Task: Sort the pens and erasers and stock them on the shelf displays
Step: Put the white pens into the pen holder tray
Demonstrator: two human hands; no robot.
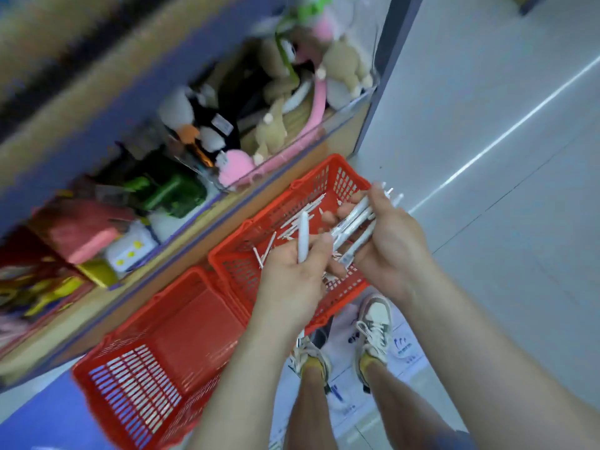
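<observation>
The left hand has its grip curled round one white pen. The right hand grips a bundle of white pens. Both hang over a red basket holding loose pens, beside a shelf of plush toys.

Two red baskets, two hands, two sneakers, many pens.

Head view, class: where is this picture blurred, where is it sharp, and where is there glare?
Head view: motion blur smears the shelf; right hand and its pen bundle are fairly sharp, as is the left hand with a single pen; a glare streak crosses the floor.
</observation>
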